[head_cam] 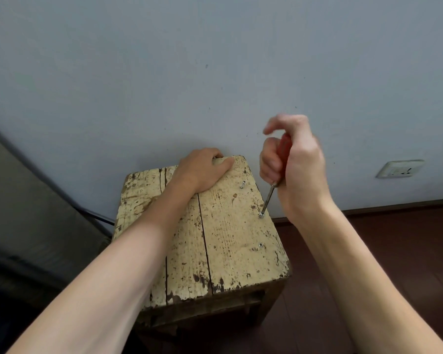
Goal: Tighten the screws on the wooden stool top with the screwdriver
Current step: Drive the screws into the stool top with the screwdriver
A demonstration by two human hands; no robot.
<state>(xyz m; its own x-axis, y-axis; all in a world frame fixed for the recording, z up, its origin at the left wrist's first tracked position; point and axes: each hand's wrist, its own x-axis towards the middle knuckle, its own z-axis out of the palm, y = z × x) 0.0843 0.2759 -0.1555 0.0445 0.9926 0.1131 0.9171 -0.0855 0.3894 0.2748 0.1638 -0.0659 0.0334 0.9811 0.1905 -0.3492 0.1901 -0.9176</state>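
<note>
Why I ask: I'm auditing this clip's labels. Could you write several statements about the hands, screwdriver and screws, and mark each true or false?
1. The right hand grips the red-handled screwdriver. True.
2. The screwdriver's tip sits on the screw nearest the camera. False: it sits on the middle screw; the near screw is untouched.
3. The left hand holds the stool top at its far edge. True.
4. The far screw is sunk flush into the wood. False: its shank shows above the surface.
</note>
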